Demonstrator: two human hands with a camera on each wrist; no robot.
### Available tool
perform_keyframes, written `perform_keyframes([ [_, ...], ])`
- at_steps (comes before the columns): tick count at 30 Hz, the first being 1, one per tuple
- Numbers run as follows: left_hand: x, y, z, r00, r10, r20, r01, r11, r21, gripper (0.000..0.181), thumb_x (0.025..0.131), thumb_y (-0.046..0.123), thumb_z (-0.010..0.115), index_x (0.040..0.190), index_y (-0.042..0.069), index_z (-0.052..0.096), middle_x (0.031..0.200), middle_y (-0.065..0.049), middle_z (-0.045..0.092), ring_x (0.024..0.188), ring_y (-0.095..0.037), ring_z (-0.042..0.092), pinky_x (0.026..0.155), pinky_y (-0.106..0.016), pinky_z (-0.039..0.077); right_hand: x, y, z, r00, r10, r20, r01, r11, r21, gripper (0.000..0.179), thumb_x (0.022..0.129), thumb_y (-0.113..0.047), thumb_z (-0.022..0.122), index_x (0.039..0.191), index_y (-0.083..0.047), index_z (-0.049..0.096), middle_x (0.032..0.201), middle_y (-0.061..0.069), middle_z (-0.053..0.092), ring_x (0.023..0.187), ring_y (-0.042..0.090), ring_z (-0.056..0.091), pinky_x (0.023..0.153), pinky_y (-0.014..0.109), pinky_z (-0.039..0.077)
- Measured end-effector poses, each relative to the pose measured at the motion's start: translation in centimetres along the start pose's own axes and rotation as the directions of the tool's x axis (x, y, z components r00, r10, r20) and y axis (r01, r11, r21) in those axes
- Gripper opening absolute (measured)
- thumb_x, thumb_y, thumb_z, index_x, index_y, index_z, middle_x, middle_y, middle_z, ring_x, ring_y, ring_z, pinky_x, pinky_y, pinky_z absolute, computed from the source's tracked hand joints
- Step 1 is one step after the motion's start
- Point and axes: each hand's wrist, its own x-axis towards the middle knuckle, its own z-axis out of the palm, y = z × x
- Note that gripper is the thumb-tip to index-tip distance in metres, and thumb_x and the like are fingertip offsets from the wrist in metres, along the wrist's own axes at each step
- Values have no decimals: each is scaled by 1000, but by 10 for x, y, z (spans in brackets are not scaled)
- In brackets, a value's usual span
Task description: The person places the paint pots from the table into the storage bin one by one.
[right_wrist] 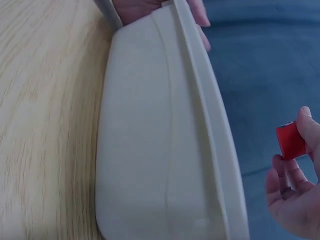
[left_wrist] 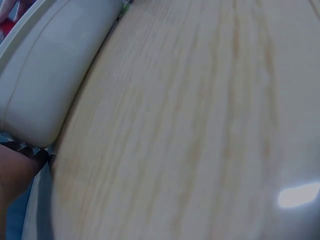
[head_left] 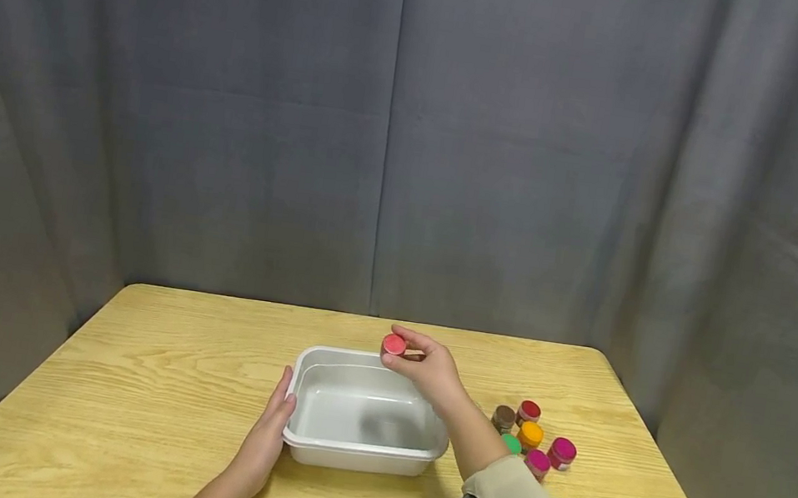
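One white basin (head_left: 339,414), right hand (head_left: 434,371) pinching red jar (head_left: 393,345) above rim

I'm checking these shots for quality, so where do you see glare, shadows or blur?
Head view: a dark shadow inside the tub; left wrist view: white glare on the table at lower right, its grain soft and blurry; right wrist view: a shadow darkens the table beside the tub.

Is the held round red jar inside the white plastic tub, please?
Out: the right hand pinches the red jar above the tub's rim.
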Motion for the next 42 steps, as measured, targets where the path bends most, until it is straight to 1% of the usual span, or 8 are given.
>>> perform_keyframes([
  [10, 1, -1, 1, 1000, 5, -4, -5, 1000, -8, 59, 108, 35, 24, 159, 17, 3, 166, -10, -1, 152, -40, -6, 117, -68, -4, 16, 6, 39, 994, 57, 97, -54, 998, -27, 53, 82, -14, 79, 132, -13, 63, 120, 12, 68, 103, 19, 64, 86, 31, 58],
  [15, 1, 0, 3, 1000, -3, 3, 3, 1000, -24, 58, 108, 34, 26, 159, 17, 4, 166, -11, -2, 152, -41, -6, 117, -67, -4, 20, 13, 55, 988, 42, 150, -35, 998, -49, 50, 82, -9, 78, 130, -6, 63, 114, 16, 69, 98, 18, 63, 86, 31, 57],
  [22, -1, -1, 5, 1000, -9, 7, 9, 1000, -30, 59, 107, 36, 28, 159, 20, 6, 167, -11, 0, 152, -41, -5, 117, -68, -3, 19, 18, 74, 975, 83, 206, -64, 993, -100, 45, 83, -10, 77, 126, -7, 66, 112, 13, 70, 93, 15, 62, 92, 34, 55],
  [26, -1, -1, 6, 1000, -14, 14, 14, 1000, -20, 59, 107, 38, 27, 159, 20, 5, 166, -11, -2, 151, -42, -6, 116, -69, -3, 21, 23, 79, 973, 68, 221, -46, 993, -105, 46, 81, -6, 78, 125, -4, 66, 113, 15, 71, 94, 14, 64, 93, 33, 55],
  [32, -2, 1, 7, 1000, -4, 13, 4, 1000, -26, 59, 107, 36, 27, 159, 18, 6, 166, -11, -1, 152, -40, -6, 118, -67, -3, 22, 31, 83, 970, 61, 233, -35, 993, -113, 46, 78, 0, 79, 123, 0, 67, 109, 17, 72, 88, 11, 63, 85, 26, 56],
  [35, -2, 0, 7, 1000, -1, 15, 1, 999, -33, 59, 107, 36, 27, 159, 17, 6, 167, -11, -1, 152, -40, -6, 118, -67, -3, 22, 33, 85, 969, 64, 238, -27, 988, -152, 46, 77, -1, 80, 121, 0, 67, 108, 16, 73, 85, 10, 62, 80, 22, 55],
  [38, -1, 0, 6, 1000, -16, 20, 17, 999, -35, 59, 107, 37, 28, 159, 19, 5, 167, -10, -1, 152, -40, -6, 117, -68, -3, 22, 32, 87, 966, 100, 240, -51, 977, -206, 45, 77, -5, 81, 120, -3, 69, 104, 13, 73, 82, 10, 60, 76, 20, 52],
  [42, -1, 0, 7, 999, -26, 25, 27, 999, -37, 59, 107, 35, 27, 159, 19, 5, 167, -11, -2, 152, -41, -6, 116, -69, -3, 21, 31, 89, 956, 187, 227, -129, 960, -248, 45, 77, -8, 82, 120, -8, 70, 99, 7, 73, 70, 10, 56, 65, 19, 49],
])
